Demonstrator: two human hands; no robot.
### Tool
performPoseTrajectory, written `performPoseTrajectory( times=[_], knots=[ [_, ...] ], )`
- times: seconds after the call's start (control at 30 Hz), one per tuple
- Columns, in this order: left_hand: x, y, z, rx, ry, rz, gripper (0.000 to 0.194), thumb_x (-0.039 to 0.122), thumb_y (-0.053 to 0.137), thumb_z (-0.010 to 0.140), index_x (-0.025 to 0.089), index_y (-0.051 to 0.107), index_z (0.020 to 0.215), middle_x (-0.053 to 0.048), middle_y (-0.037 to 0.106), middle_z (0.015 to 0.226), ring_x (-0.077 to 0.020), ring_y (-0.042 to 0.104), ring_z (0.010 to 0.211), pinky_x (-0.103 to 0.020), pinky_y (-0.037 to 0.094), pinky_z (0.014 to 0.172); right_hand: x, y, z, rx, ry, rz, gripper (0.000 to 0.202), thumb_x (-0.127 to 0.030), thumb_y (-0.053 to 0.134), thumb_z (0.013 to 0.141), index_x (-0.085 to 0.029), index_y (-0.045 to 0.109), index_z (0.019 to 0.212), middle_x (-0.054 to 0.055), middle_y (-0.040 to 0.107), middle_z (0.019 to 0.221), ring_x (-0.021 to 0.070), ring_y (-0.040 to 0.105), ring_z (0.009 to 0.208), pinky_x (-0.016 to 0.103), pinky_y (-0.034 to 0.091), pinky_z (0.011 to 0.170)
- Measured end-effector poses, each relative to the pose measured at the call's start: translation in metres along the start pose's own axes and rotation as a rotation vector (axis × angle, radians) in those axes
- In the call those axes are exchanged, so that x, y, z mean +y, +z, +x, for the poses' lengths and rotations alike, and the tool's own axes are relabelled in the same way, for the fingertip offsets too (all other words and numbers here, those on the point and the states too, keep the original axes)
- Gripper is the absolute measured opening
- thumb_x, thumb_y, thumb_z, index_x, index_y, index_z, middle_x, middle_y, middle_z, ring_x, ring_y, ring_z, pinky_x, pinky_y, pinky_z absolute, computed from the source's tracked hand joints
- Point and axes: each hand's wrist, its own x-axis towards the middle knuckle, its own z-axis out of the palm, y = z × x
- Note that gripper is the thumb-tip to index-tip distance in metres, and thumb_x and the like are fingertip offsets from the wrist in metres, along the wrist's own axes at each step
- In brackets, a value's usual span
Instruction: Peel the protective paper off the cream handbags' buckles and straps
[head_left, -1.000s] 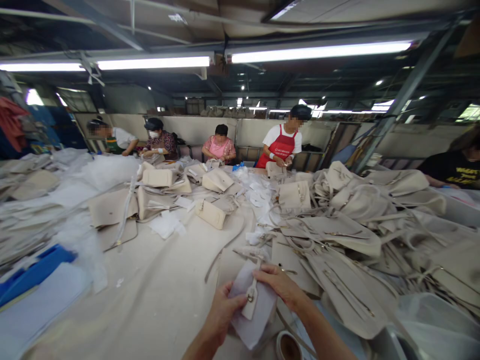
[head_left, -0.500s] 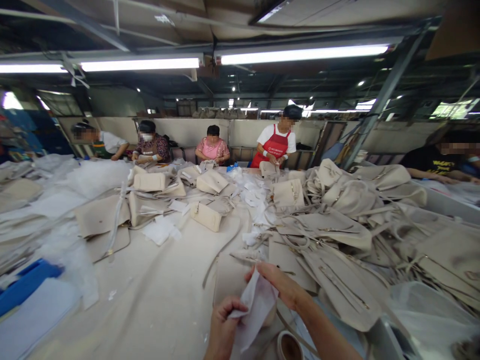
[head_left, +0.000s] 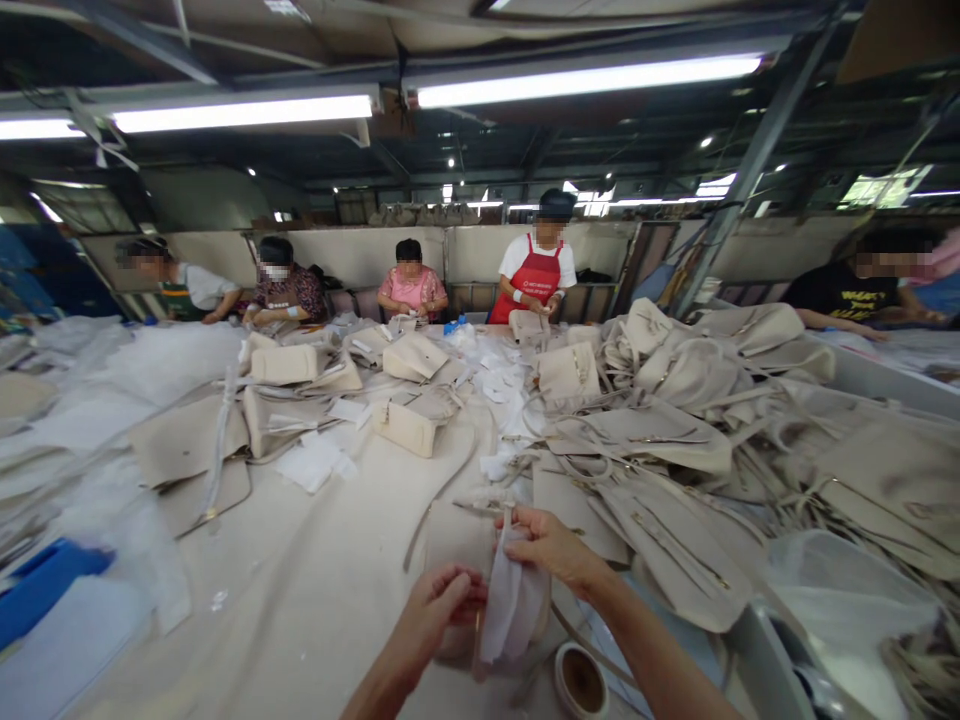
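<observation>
A thin white sheet [head_left: 511, 612], like tissue paper, hangs folded in front of a beige bag [head_left: 457, 535] on the table. My right hand [head_left: 551, 548] is closed on the sheet's upper end, pinching it between thumb and fingers. Beside the sheet's left edge is my left hand [head_left: 448, 603], its fingers loosely stretched toward the bag and apart from the pinched end. The sheet covers part of the bag's front. A round cup [head_left: 581, 680] with brown contents stands just below my right forearm.
Beige bags [head_left: 675, 540] with straps and zips pile up on the right, beside a grey bin [head_left: 787, 660]. More bags [head_left: 409, 425] and white paper scraps [head_left: 311, 460] lie ahead. A blue tray [head_left: 52, 585] sits at left. Several people work across the table.
My left hand has let go of the sheet's left corner and its fingers have opened. The sheet now hangs narrower and more upright from my right hand. The view has shifted slightly.
</observation>
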Motion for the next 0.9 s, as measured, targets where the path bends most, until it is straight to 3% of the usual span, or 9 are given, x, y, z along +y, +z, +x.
performPoseTrajectory(
  times=[0.23, 0.33, 0.4, 0.43, 0.5, 0.6, 0.67, 0.77, 0.9],
  knots=[
    [0.007, 0.028, 0.041, -0.143, -0.068, 0.183, 0.037, 0.049, 0.072, 0.064, 0.014, 0.061, 0.069, 0.000, 0.055, 0.060, -0.0130, 0.048, 0.053, -0.026, 0.035, 0.053, -0.010, -0.004, -0.004, 0.035, -0.018, -0.077, 0.030, -0.024, 0.061, 0.060, -0.019, 0.062, 0.090, -0.007, 0.058, 0.057, 0.0123, 0.050, 0.052, 0.024, 0.034, 0.054],
    [0.005, 0.037, 0.049, -0.139, -0.137, 0.181, 0.031, 0.045, 0.068, 0.064, 0.016, 0.057, 0.068, 0.002, 0.052, 0.057, -0.0118, 0.045, 0.047, -0.025, 0.034, 0.047, -0.008, -0.003, -0.020, 0.396, -0.181, -0.340, 0.023, -0.024, 0.061, 0.063, -0.021, 0.063, 0.086, 0.000, 0.064, 0.071, 0.0199, 0.059, 0.070, 0.029, 0.042, 0.065],
    [0.003, 0.041, 0.052, -0.124, -0.165, 0.163, 0.029, 0.043, 0.067, 0.064, 0.017, 0.057, 0.071, 0.003, 0.051, 0.057, -0.0108, 0.044, 0.046, -0.024, 0.034, 0.046, 0.000, 0.003, -0.038, 0.683, -0.246, -0.512, 0.011, -0.031, 0.058, 0.074, -0.024, 0.061, 0.081, 0.003, 0.066, 0.079, 0.0226, 0.059, 0.077, 0.033, 0.042, 0.070],
    [0.003, 0.043, 0.053, -0.119, -0.174, 0.151, 0.029, 0.042, 0.066, 0.063, 0.017, 0.057, 0.072, 0.003, 0.050, 0.057, -0.0103, 0.043, 0.046, -0.023, 0.034, 0.045, 0.005, 0.007, -0.047, 0.755, -0.223, -0.568, 0.013, -0.037, 0.055, 0.080, -0.025, 0.059, 0.078, 0.003, 0.065, 0.077, 0.0224, 0.059, 0.073, 0.033, 0.041, 0.068],
    [0.003, 0.047, 0.054, -0.122, -0.179, 0.135, 0.029, 0.042, 0.066, 0.063, 0.016, 0.057, 0.074, 0.004, 0.050, 0.056, -0.0091, 0.042, 0.046, -0.021, 0.032, 0.045, 0.018, 0.018, -0.061, 0.745, -0.100, -0.618, 0.025, -0.048, 0.053, 0.084, -0.026, 0.057, 0.072, 0.002, 0.063, 0.068, 0.0212, 0.057, 0.064, 0.032, 0.038, 0.062],
    [0.001, 0.050, 0.055, -0.125, -0.150, 0.137, 0.029, 0.043, 0.064, 0.065, 0.016, 0.056, 0.072, 0.005, 0.047, 0.052, -0.0069, 0.036, 0.043, -0.020, 0.027, 0.042, 0.035, 0.036, -0.069, 0.668, 0.039, -0.600, 0.026, -0.050, 0.069, 0.072, -0.026, 0.058, 0.074, 0.000, 0.064, 0.071, 0.0215, 0.059, 0.068, 0.030, 0.038, 0.061],
    [0.000, 0.051, 0.056, -0.112, -0.147, 0.141, 0.029, 0.043, 0.064, 0.065, 0.017, 0.054, 0.069, 0.006, 0.047, 0.050, -0.0064, 0.034, 0.041, -0.020, 0.025, 0.041, 0.045, 0.042, -0.066, 0.681, 0.011, -0.579, 0.024, -0.044, 0.071, 0.071, -0.026, 0.056, 0.071, 0.000, 0.063, 0.073, 0.0209, 0.058, 0.070, 0.030, 0.038, 0.062],
    [-0.004, 0.050, 0.057, -0.102, -0.190, 0.117, 0.033, 0.046, 0.067, 0.062, 0.017, 0.054, 0.071, 0.005, 0.050, 0.052, -0.0067, 0.037, 0.043, -0.020, 0.027, 0.043, 0.058, 0.041, -0.060, 0.716, -0.092, -0.515, 0.024, -0.040, 0.059, 0.079, -0.024, 0.051, 0.064, 0.001, 0.058, 0.067, 0.0188, 0.053, 0.065, 0.030, 0.037, 0.062],
    [-0.007, 0.046, 0.057, -0.157, -0.212, 0.032, 0.039, 0.044, 0.075, 0.057, 0.014, 0.060, 0.078, 0.003, 0.056, 0.056, -0.0073, 0.043, 0.046, -0.020, 0.032, 0.048, 0.072, 0.034, -0.059, 0.689, -0.032, -0.310, 0.029, -0.044, 0.058, 0.078, -0.023, 0.048, 0.060, -0.001, 0.051, 0.058, 0.0168, 0.048, 0.059, 0.029, 0.036, 0.056]
  ],
)
